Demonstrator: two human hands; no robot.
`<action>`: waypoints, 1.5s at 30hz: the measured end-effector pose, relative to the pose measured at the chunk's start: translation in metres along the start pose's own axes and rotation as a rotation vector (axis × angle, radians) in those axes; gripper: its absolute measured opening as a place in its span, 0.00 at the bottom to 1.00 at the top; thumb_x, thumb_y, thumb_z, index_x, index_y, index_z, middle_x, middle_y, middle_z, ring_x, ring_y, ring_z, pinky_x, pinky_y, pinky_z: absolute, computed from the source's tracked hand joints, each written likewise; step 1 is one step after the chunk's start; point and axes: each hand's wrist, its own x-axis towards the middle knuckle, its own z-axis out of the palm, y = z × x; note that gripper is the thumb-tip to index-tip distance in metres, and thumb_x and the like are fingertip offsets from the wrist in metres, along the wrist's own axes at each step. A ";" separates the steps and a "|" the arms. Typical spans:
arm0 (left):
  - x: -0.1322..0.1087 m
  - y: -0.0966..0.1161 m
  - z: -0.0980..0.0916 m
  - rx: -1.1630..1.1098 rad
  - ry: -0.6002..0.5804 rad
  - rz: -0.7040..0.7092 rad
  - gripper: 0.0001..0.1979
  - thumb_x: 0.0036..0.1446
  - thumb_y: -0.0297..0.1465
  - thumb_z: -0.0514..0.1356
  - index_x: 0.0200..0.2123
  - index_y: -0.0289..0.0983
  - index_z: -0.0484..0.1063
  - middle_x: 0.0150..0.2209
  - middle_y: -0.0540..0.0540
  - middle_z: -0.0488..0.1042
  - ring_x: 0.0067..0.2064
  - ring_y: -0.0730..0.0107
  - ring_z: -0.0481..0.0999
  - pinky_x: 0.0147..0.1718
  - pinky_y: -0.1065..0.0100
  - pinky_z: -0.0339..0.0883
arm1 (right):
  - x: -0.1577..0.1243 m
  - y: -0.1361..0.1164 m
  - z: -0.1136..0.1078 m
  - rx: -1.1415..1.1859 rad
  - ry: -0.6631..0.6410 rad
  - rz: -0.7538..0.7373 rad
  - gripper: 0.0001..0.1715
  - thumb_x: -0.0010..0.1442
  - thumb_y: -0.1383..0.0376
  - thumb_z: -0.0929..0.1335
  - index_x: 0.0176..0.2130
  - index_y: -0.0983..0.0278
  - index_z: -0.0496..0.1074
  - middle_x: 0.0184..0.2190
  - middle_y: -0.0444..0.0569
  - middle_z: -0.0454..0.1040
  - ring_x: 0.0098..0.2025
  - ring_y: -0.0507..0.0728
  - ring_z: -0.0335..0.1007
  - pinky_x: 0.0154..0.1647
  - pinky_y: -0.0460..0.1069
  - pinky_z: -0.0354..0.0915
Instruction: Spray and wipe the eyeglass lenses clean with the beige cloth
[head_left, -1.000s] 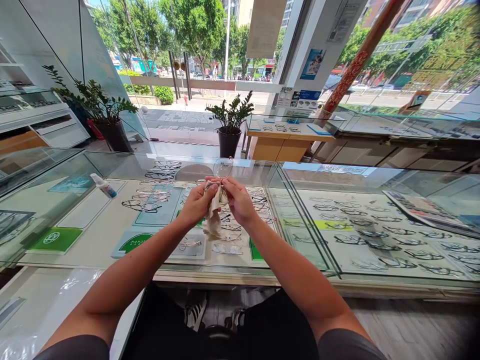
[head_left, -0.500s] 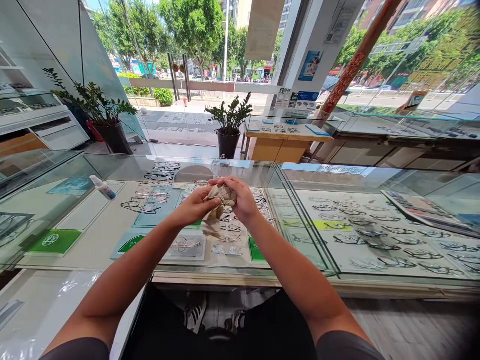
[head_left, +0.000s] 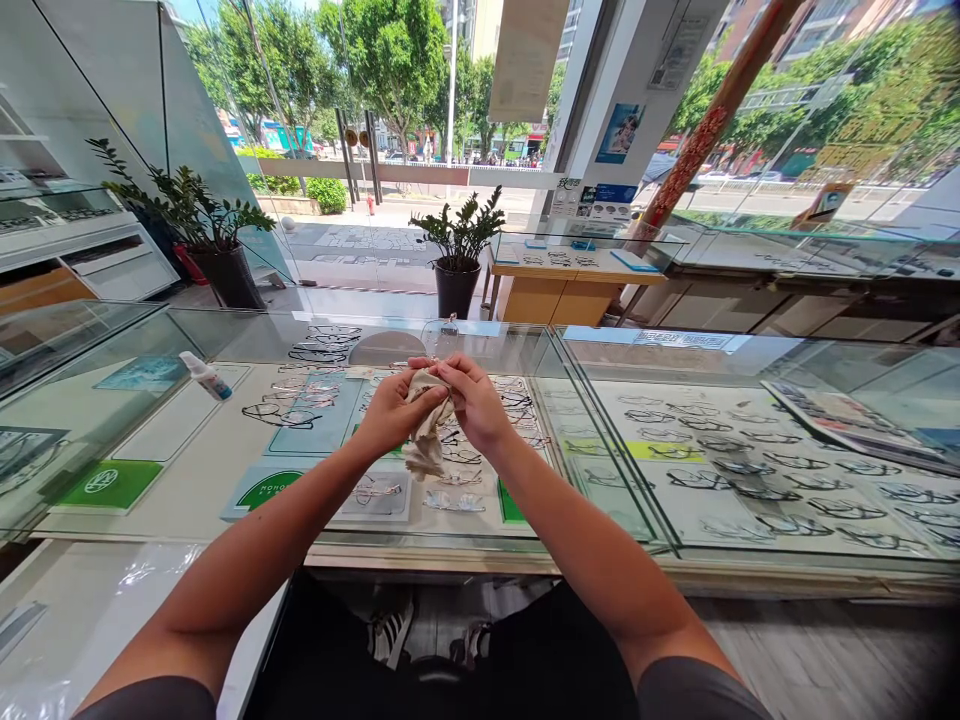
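Above the glass counter, my two hands meet around a crumpled beige cloth [head_left: 427, 440]. My left hand [head_left: 397, 408] is closed, pinching the cloth between thumb and fingers. Closed as well, my right hand [head_left: 478, 405] grips a pair of eyeglasses [head_left: 442, 326] at the cloth's edge. A clear lens with a thin rim sticks out beyond my fingertips; the rest of the frame is hidden by hands and cloth. The lower part of the cloth hangs loose below my left thumb.
A white spray bottle [head_left: 205, 376] stands on the counter to the left. Under the glass lie several rows of spectacle frames [head_left: 304, 400]. A newspaper [head_left: 847, 415] rests at the right. Beyond the counter are a potted plant [head_left: 456, 285] and a display table [head_left: 559, 292].
My fingers have shifted on the cloth, which is now bunched narrower. The visible lens has tilted and turned slightly. My arms have barely moved.
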 end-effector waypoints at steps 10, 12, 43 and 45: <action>0.000 -0.002 -0.003 -0.063 -0.045 0.052 0.32 0.65 0.61 0.66 0.37 0.34 0.80 0.34 0.46 0.75 0.34 0.69 0.69 0.35 0.69 0.66 | 0.000 -0.005 0.000 -0.001 0.024 0.006 0.14 0.55 0.55 0.80 0.29 0.57 0.77 0.41 0.47 0.89 0.44 0.58 0.83 0.47 0.52 0.77; 0.000 0.001 -0.008 -0.103 -0.133 0.019 0.30 0.65 0.59 0.66 0.38 0.34 0.81 0.36 0.44 0.76 0.35 0.68 0.70 0.34 0.69 0.66 | 0.000 -0.007 -0.002 0.003 0.032 0.011 0.12 0.54 0.56 0.79 0.28 0.58 0.78 0.39 0.47 0.89 0.42 0.58 0.82 0.45 0.52 0.77; 0.003 0.001 -0.005 -0.030 -0.012 0.036 0.33 0.61 0.63 0.67 0.39 0.36 0.83 0.39 0.42 0.80 0.48 0.56 0.78 0.47 0.63 0.72 | 0.005 -0.002 -0.006 -0.014 0.020 0.025 0.17 0.53 0.51 0.82 0.30 0.56 0.79 0.40 0.45 0.89 0.45 0.58 0.82 0.50 0.52 0.76; 0.003 0.001 -0.008 -0.060 -0.081 0.033 0.32 0.62 0.61 0.68 0.41 0.36 0.83 0.40 0.42 0.80 0.44 0.59 0.77 0.43 0.65 0.72 | 0.006 -0.004 -0.008 -0.023 0.027 0.029 0.17 0.53 0.51 0.82 0.30 0.57 0.79 0.41 0.46 0.88 0.46 0.58 0.82 0.50 0.52 0.76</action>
